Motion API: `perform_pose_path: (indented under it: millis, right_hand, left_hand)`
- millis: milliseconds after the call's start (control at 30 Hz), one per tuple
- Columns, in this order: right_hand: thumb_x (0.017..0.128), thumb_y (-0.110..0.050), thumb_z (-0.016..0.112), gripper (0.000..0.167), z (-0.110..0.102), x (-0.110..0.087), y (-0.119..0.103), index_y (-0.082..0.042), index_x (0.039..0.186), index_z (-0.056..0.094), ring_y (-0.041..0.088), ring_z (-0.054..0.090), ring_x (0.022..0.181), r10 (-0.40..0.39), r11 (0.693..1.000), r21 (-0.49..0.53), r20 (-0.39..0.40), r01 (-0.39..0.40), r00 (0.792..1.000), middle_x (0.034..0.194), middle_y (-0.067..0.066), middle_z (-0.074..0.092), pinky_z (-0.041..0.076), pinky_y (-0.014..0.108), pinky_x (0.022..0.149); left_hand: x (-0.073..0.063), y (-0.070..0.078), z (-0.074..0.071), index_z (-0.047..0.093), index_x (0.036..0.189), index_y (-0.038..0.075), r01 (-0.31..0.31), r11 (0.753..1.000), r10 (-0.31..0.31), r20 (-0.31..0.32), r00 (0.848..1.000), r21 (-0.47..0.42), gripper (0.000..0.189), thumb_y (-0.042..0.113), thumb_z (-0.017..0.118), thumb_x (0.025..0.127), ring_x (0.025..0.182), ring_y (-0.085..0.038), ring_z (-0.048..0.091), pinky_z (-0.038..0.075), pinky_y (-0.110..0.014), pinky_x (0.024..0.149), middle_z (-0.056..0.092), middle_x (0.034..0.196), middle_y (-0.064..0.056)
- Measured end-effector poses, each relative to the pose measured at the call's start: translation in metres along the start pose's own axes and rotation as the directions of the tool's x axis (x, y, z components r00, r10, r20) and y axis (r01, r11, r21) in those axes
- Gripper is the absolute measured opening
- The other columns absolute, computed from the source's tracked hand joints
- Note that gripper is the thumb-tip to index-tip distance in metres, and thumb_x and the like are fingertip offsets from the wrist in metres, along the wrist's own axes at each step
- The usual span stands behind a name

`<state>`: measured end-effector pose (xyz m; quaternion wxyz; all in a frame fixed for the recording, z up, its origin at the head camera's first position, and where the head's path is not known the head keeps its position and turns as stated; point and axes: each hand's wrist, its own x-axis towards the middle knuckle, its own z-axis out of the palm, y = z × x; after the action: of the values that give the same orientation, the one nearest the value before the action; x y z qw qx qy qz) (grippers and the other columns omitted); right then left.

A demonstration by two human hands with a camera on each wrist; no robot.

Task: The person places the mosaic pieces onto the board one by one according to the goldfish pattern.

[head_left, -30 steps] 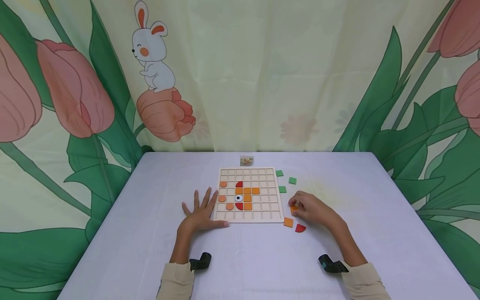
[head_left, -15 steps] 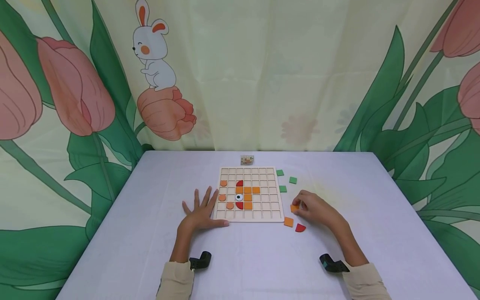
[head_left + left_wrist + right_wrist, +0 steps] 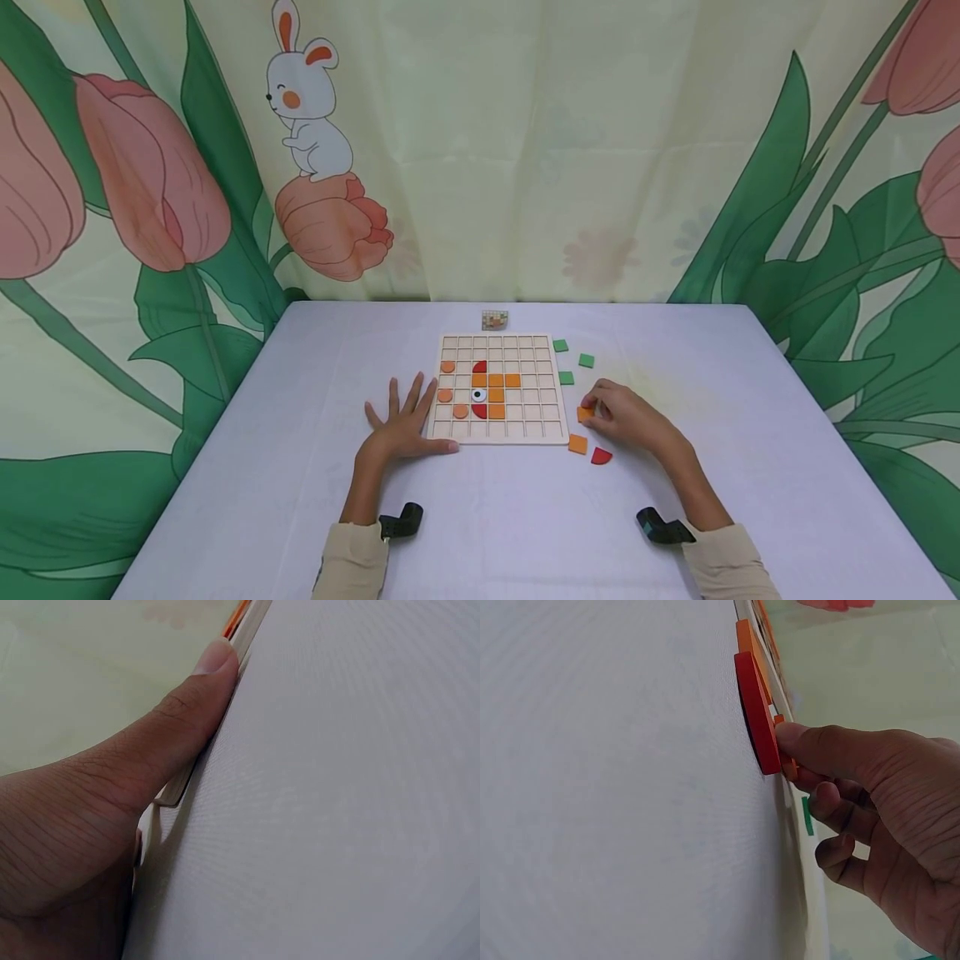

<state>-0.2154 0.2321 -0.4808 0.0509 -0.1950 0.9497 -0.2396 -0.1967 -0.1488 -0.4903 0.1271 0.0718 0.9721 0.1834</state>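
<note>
Tulips and a white rabbit decorate the pale curtain (image 3: 480,217) behind a table (image 3: 517,517) covered in white cloth, where a wooden grid board (image 3: 534,411) lies flat with orange squares, red quarter-rounds, orange discs and an eye tile (image 3: 478,395) in its cells. Spread wide, the left hand (image 3: 402,425) rests at the board's left side, thumb along the near edge, grasping nothing. Off the board's right side, the right hand (image 3: 622,414) pinches an orange tile (image 3: 584,413) between thumb and fingers; whether it is clear of the cloth I cannot tell. Near it lie a spare orange tile (image 3: 577,444) and a red quarter-round (image 3: 602,457), with three green squares (image 3: 587,361) farther off. Since the pinch takes in only part of a thin tile, a loose thumb could let it twist or drop. Carried low, it could knock the spare tile or catch the board's rim; set down askew, it would probably perch on a ridge between cells. Uneven pressure from the left hand might skew the board and jog the small pieces out of line.
</note>
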Motion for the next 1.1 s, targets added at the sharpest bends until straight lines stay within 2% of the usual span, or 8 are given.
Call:
perform_pose_path:
  millis: [367, 800, 1100]
  right_hand:
    - [0.083, -0.022, 0.078, 0.024, -0.003, 0.011, -0.014, -0.011, 0.102, 0.069, 0.012, 0.05, 0.078, -0.016, 1.0, -0.016, -0.007, 0.016, 1.0, 0.093, -0.001, 0.059, 0.046, 0.02, 0.064]
    - [0.085, -0.024, 0.076, 0.025, 0.002, 0.026, -0.029, -0.011, 0.105, 0.069, 0.012, 0.05, 0.077, -0.017, 0.999, 0.038, 0.005, 0.017, 1.0, 0.094, -0.002, 0.057, 0.044, 0.02, 0.06]
    - [0.085, -0.025, 0.076, 0.023, 0.012, 0.036, -0.038, -0.013, 0.103, 0.07, 0.013, 0.052, 0.085, -0.002, 0.998, 0.055, 0.007, 0.001, 1.0, 0.097, -0.002, 0.059, 0.049, 0.02, 0.068]
  left_hand:
    - [0.001, 0.0, 0.0, 0.01, 0.159, 0.025, 0.005, 1.0, -0.005, 0.002, 1.0, 0.002, 0.117, 0.07, 0.072, 0.07, 0.148, -0.044, -0.019, -0.009, -0.08, 0.103, -0.004, 0.167, -0.006]
    - [0.0, 0.001, -0.002, 0.01, 0.159, 0.025, 0.014, 1.0, -0.014, 0.01, 1.0, 0.008, 0.117, 0.07, 0.072, 0.07, 0.148, -0.044, -0.018, -0.009, -0.08, 0.103, -0.005, 0.167, -0.005]
    - [0.0, 0.0, -0.001, 0.009, 0.159, 0.026, 0.01, 1.0, -0.01, 0.01, 1.0, 0.006, 0.117, 0.071, 0.072, 0.07, 0.148, -0.044, -0.02, -0.01, -0.08, 0.103, -0.005, 0.167, -0.005]
